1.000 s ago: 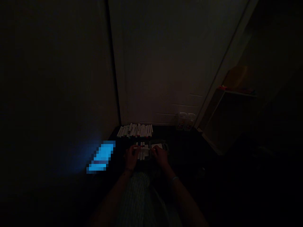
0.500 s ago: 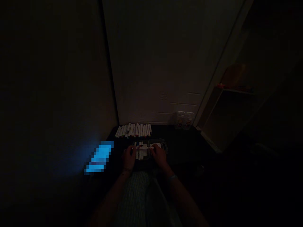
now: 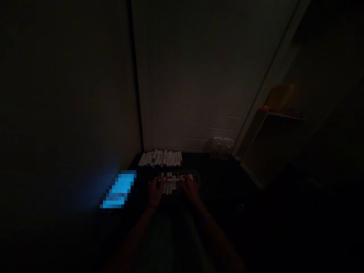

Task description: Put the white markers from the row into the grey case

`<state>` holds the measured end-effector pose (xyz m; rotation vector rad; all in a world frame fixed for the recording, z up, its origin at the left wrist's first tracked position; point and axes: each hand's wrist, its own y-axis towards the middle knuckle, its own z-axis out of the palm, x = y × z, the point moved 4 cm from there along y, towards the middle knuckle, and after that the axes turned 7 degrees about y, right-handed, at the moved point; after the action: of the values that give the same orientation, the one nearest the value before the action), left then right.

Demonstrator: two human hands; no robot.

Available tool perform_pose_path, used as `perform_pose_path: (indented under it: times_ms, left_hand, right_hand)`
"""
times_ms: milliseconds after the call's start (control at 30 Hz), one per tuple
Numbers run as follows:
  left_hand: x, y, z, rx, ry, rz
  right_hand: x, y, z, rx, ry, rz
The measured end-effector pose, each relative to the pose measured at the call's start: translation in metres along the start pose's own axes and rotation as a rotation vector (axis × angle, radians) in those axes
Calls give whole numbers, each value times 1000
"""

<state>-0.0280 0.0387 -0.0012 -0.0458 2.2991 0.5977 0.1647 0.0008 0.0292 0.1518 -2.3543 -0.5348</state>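
A white marker (image 3: 174, 179) is gripped at its ends by the left hand (image 3: 155, 189) and the right hand (image 3: 190, 187), held crosswise above an open case (image 3: 196, 178). Upright-lying markers (image 3: 168, 188) are seen in the case; behind it, more markers (image 3: 160, 158) are laid in a row.

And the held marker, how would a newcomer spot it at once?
On the dark table, nearer than the long marker row, sits an open case. Above it, the left hand and right hand hold the white marker. It alone runs crosswise; the markers in the case run front to back.
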Motion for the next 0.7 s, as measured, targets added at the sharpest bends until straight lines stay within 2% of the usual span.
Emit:
perform_pose_path:
  times_ms: [333, 600, 700]
  left_hand:
    - [-4, 1, -1, 21, -24, 18]
    - [-6, -2, -4, 0, 22, 1]
    - [-8, -2, -5, 28, 36, -5]
  right_hand:
    - [1, 2, 1, -20, 12, -26]
    - [-3, 1, 2, -36, 61, 4]
    - [-3, 2, 1, -24, 59, 25]
